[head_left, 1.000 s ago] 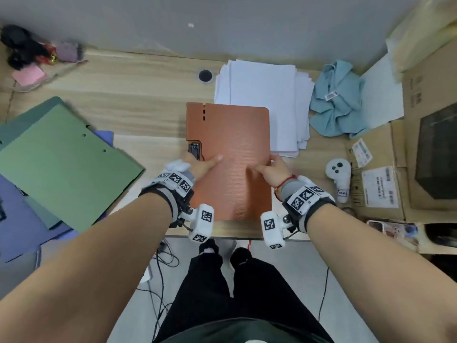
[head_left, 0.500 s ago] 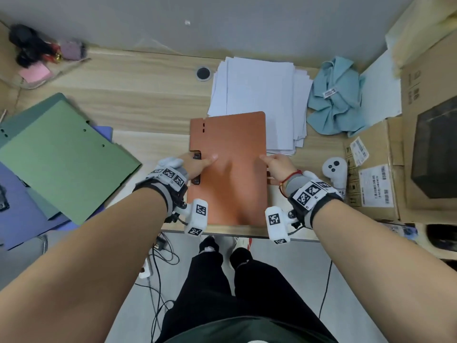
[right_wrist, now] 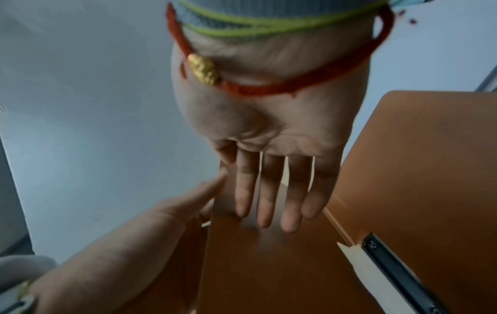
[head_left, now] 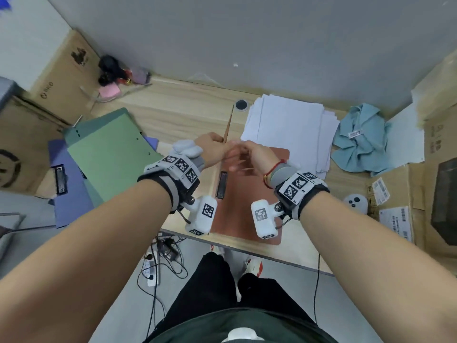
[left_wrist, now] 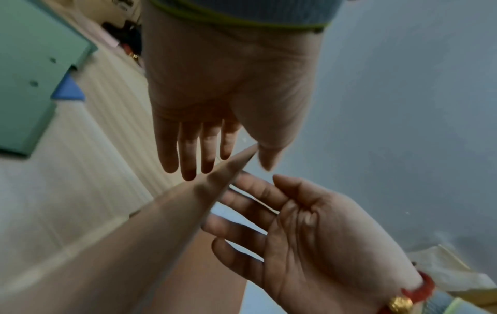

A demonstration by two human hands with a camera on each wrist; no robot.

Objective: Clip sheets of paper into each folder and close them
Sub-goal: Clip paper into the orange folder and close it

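The orange folder lies at the desk's front edge, its back panel flat with the black clip at the left. Its cover stands upright, edge-on in the head view. My left hand pinches the cover's free edge between thumb and fingers. My right hand is open, its straight fingers laid against the cover's inner face. The white paper stack lies just behind the folder.
A green folder lies on blue folders at the left. A teal cloth, a white controller and cardboard boxes crowd the right. More boxes stand at the far left.
The orange folder was shut with both hands flat on it. Now its cover is lifted upright, the left hand pinching its edge, the right hand behind it.
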